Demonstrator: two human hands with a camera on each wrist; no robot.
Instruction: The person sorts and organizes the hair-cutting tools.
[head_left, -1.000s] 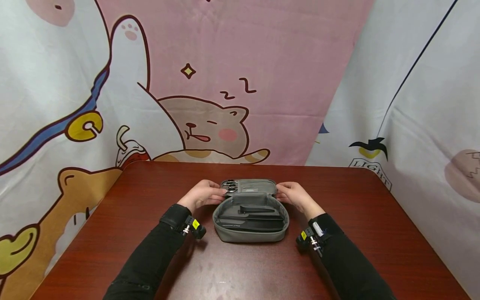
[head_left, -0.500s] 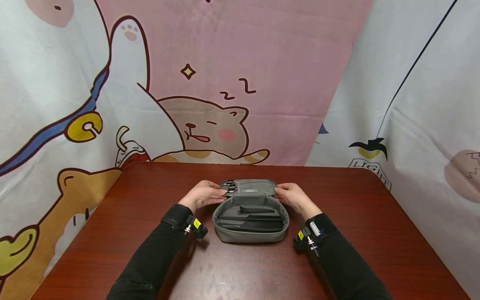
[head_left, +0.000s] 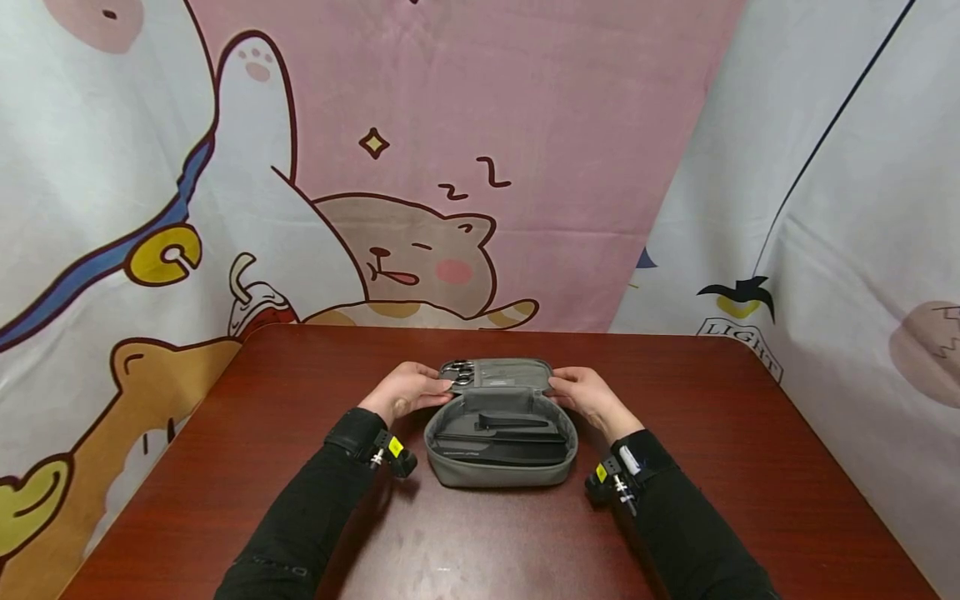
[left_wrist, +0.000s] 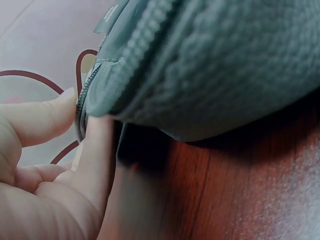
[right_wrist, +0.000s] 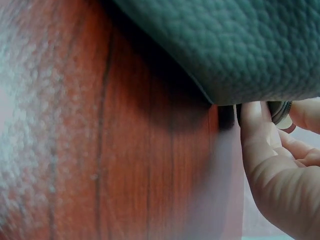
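A grey zip case point(head_left: 501, 475) with a pebbled surface stands on the table, its lid point(head_left: 513, 375) folded back on the far side. My left hand point(head_left: 405, 390) pinches the lid's left edge between thumb and fingers; the left wrist view shows the thumb point(left_wrist: 45, 117) at the zipped rim. At the opposite edge, my right hand point(head_left: 592, 398) grips the lid in the same way. Metal scissors point(head_left: 461, 372) sit at the left of the lid's inner side. Several long black items point(head_left: 502, 450) lie in the case; their exact kind is unclear.
The case sits around the middle of a reddish-brown wooden table point(head_left: 262, 400). Behind the table's far edge hangs a cloth with cartoon animals point(head_left: 435, 250). Both wrists carry small cameras, the left camera point(head_left: 393, 454) and the right camera point(head_left: 603, 482), close beside the case.
The right hand has shifted slightly inward along the lid's right edge. The left hand keeps its hold, and the case and lid look nearly unchanged.
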